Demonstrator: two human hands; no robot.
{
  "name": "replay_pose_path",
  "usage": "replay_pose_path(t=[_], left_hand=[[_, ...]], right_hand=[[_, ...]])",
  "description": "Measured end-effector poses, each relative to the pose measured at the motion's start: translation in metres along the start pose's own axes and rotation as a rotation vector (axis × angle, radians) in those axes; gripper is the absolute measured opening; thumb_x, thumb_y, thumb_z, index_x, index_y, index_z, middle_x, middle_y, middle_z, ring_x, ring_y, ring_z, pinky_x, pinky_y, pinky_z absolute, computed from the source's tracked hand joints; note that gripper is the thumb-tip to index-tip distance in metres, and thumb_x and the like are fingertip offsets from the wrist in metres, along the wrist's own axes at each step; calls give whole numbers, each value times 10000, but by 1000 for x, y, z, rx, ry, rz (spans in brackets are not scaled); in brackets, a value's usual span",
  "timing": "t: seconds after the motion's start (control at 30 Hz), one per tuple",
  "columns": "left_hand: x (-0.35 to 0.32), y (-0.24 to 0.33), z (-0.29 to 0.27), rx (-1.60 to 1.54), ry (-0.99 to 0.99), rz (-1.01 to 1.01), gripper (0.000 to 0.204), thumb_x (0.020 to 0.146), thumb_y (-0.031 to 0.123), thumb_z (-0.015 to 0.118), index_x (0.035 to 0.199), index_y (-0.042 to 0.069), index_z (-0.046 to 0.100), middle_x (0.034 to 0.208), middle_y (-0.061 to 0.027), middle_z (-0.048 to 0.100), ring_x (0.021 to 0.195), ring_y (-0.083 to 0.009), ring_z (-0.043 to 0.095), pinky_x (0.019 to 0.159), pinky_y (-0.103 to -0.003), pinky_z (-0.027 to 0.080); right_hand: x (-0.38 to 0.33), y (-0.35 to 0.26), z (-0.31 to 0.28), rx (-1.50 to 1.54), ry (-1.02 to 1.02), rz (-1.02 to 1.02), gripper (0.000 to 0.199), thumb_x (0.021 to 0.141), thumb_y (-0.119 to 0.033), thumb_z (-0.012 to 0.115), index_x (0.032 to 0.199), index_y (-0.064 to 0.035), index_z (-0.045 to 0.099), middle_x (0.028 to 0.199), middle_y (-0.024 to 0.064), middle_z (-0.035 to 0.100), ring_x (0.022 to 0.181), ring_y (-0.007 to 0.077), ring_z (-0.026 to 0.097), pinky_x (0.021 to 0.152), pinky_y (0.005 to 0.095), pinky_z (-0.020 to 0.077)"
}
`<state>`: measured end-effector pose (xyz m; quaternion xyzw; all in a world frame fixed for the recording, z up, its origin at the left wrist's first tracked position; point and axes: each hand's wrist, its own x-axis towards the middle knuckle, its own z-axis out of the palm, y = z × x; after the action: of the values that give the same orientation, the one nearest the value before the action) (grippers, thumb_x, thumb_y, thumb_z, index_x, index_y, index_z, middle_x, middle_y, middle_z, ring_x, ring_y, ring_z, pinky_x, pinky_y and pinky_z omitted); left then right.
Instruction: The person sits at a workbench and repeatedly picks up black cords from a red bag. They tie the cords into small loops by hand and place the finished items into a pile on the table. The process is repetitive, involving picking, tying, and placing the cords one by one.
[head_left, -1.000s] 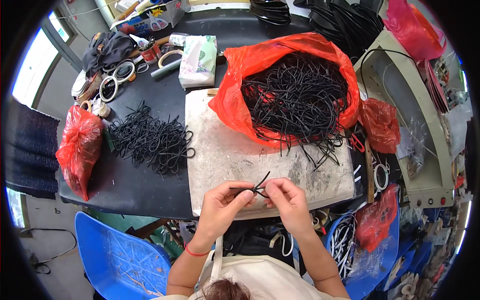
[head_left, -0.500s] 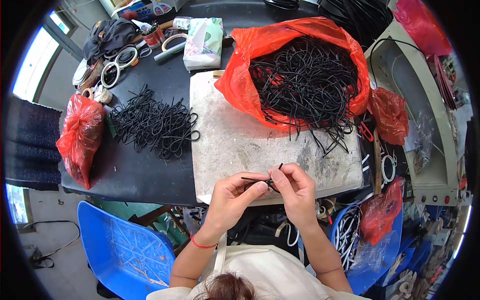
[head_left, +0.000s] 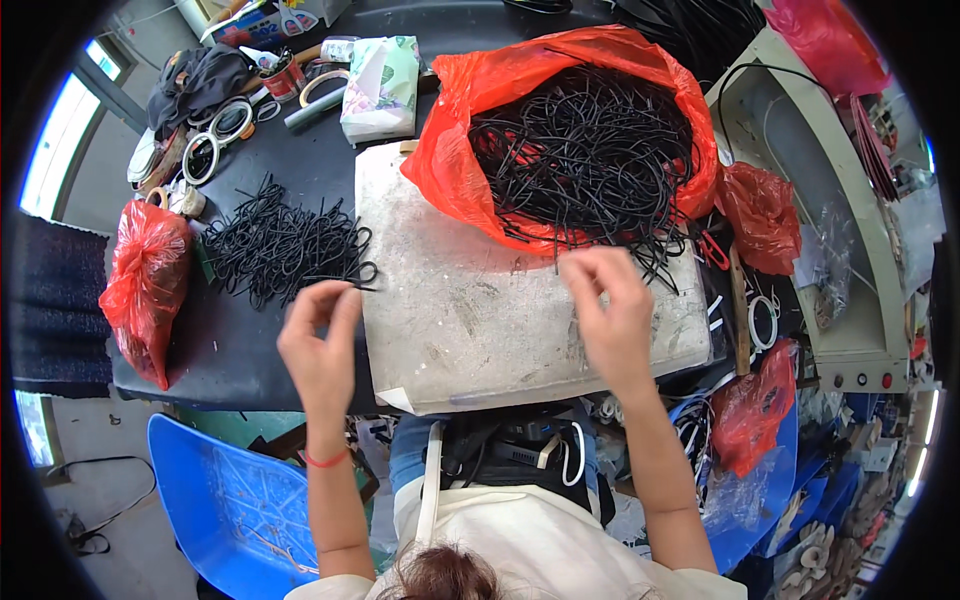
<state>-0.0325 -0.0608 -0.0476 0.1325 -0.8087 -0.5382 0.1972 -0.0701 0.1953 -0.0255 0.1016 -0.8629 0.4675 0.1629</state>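
My left hand (head_left: pixel 322 325) is at the front right edge of a pile of black looped cords (head_left: pixel 285 245) on the table. Its thumb and forefinger pinch a thin black cord whose loop pokes out beside the fingertips. Farther right, my right hand (head_left: pixel 610 305) hovers over the pale board (head_left: pixel 470 340), just in front of an open red plastic bag (head_left: pixel 440 135). Its fingers are bent, with the thumb apart from them, and nothing shows in it. Loose black cords (head_left: pixel 590 140) fill the bag, and some trail over its near rim.
A tied red bag (head_left: pixel 145 290) sits left of the pile. Tissue pack (head_left: pixel 380 90), tape rolls and a can stand behind. At right are a crumpled red bag (head_left: pixel 757 215) and a grey metal machine housing (head_left: pixel 850 250). A blue plastic tub (head_left: pixel 230 500) stands below the table's left front.
My hands, together over the board's front edge with a black cord, have parted. The left has moved left to the looped pile; the right has moved forward toward the bag. The view has shifted slightly.
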Motion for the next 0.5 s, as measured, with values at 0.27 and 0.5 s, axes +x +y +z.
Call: replay_pose_path(t=[0.27,0.5], left_hand=[[3,32,17,504,240,459,236,741,69,667,969,40,612,1040,-117,537,1006,-269,467,872,-359,367],[-42,43,66,-313,-402,-54,193,838,104,592,993,-11,596,907,-100,642,805,-172,611,721,-273,478]], right_hand=[[55,33,20,-523,125,-271,106,784,-69,586,876,-18,597,823,96,558,778,269,519,685,366,434],[13,4,11,-326,2,-152,85,784,-97,597,832,-30,576,756,111,533,734,288,512,649,390,419]])
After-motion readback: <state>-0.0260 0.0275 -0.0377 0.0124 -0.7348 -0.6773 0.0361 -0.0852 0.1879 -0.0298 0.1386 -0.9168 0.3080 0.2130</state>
